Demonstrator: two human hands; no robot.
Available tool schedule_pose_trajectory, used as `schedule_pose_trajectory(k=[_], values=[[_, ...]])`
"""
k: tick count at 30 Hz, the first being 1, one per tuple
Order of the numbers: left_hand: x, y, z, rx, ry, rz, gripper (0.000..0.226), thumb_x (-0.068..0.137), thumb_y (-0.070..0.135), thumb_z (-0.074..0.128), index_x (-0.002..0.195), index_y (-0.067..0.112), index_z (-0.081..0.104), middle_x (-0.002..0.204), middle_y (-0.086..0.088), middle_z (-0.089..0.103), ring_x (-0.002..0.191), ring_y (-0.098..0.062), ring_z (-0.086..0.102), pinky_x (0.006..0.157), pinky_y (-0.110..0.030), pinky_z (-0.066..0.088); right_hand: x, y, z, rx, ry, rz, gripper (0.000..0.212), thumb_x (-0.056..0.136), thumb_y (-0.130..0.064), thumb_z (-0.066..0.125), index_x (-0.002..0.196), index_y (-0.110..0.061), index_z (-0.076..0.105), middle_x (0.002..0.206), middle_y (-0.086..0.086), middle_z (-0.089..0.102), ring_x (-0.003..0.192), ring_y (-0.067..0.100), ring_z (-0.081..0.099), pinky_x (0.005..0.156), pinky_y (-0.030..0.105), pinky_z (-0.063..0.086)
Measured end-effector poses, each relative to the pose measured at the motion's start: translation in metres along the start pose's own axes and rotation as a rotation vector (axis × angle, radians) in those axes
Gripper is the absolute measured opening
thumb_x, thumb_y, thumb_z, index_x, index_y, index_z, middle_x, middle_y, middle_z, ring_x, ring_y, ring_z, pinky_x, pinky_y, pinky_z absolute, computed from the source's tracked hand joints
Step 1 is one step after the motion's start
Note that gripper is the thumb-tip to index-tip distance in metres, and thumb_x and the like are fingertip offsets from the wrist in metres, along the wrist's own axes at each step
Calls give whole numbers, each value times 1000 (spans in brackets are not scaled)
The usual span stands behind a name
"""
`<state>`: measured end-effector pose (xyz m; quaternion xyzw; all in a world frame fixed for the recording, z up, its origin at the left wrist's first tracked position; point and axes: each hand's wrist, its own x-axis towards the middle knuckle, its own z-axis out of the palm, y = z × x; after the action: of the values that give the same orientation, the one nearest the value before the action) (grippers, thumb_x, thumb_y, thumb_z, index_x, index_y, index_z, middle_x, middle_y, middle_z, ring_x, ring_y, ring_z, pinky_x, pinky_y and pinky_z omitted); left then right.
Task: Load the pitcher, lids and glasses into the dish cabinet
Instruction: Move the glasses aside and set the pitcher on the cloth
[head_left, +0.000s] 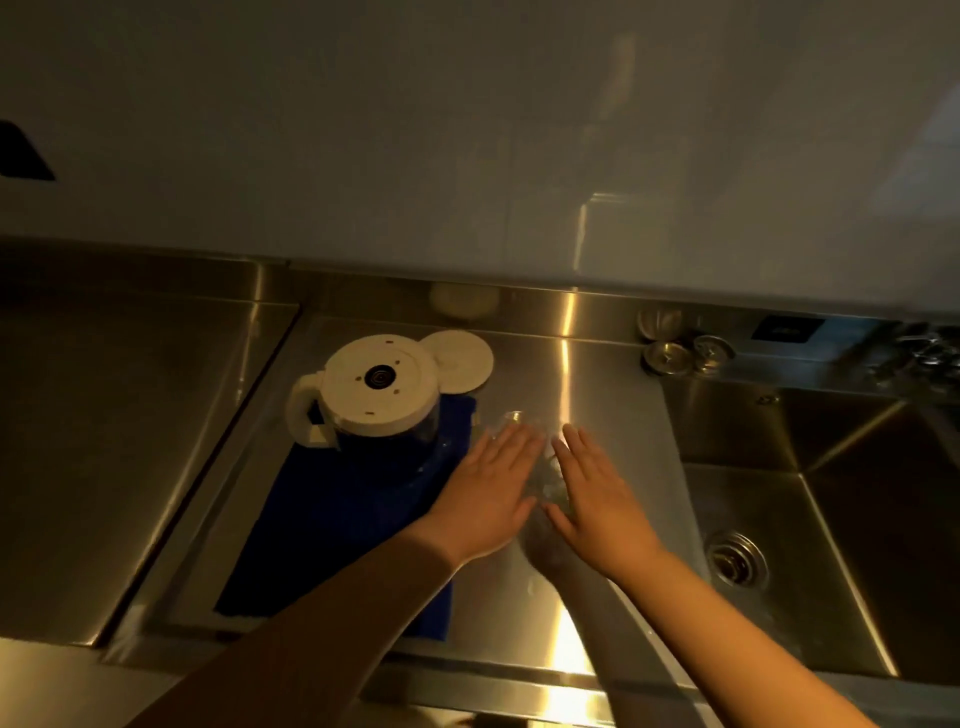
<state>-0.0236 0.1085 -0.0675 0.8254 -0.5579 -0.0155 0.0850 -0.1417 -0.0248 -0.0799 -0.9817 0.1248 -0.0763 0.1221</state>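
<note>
An upside-down glass pitcher (376, 392) with a white base and handle stands on a blue mat (343, 525). A round white lid (460, 361) lies flat just behind it, touching its right side. Clear glasses (548, 478) stand on the steel counter right of the mat; one rim (514, 417) shows beyond my fingertips. My left hand (491, 493) and my right hand (597, 499) are flat, fingers stretched, on either side of the glasses, holding nothing that I can make out.
A steel sink (810, 519) with a drain (735, 558) lies to the right. Metal strainer plugs (685, 353) sit on the ledge behind it. A glossy white cabinet front (467, 130) hangs above the counter. A steel cover plate (119, 441) lies left.
</note>
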Motion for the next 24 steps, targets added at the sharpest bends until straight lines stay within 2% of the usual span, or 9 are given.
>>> schedule_pose_trajectory(k=[6, 9, 12, 16, 19, 24], values=[[18, 40, 26, -51, -120, -2, 70, 97, 49, 33, 150, 19, -3, 158, -2, -7, 143, -15, -14, 112, -32, -11, -26, 43, 5, 75, -60, 51, 78, 91, -50, 49, 149, -14, 12, 157, 6, 3, 142, 14, -5, 110, 18, -6], [22, 46, 33, -84, -144, -42, 70, 97, 44, 37, 150, 19, -2, 159, -2, -7, 143, -16, -13, 112, -31, -8, -28, 49, 7, 161, -80, 65, 74, 91, -44, 52, 149, -15, 16, 157, 5, 10, 144, 17, 8, 109, 17, 2], [25, 50, 38, -159, -183, -108, 72, 97, 37, 45, 150, 20, 0, 159, -1, -6, 144, -17, -11, 115, -36, 2, -30, 51, 12, 178, -81, 42, 68, 92, -42, 52, 148, -19, 22, 157, 4, 8, 143, 19, 14, 109, 19, 12], [27, 50, 40, -136, -184, -102, 58, 97, 33, 46, 148, 20, 20, 159, 0, 2, 144, -19, -8, 116, -40, 14, -30, 56, 15, 191, -63, 24, 56, 92, -42, 50, 143, -25, 35, 158, 0, 8, 140, 20, 23, 107, 25, 27], [27, 51, 41, -58, -152, -55, 48, 98, 28, 44, 143, 16, 32, 157, -3, 13, 145, -20, -2, 117, -38, 14, -30, 57, 14, 200, -46, -2, 44, 93, -39, 51, 133, -22, 48, 157, 1, 12, 139, 21, 27, 106, 24, 28], [25, 57, 45, 18, -133, 23, 46, 98, 11, 40, 143, 11, 32, 154, -9, 25, 143, -21, 15, 115, -29, 5, -32, 58, 11, 213, -6, -46, 32, 93, -32, 53, 123, -21, 56, 156, 3, 17, 137, 25, 32, 105, 27, 31]])
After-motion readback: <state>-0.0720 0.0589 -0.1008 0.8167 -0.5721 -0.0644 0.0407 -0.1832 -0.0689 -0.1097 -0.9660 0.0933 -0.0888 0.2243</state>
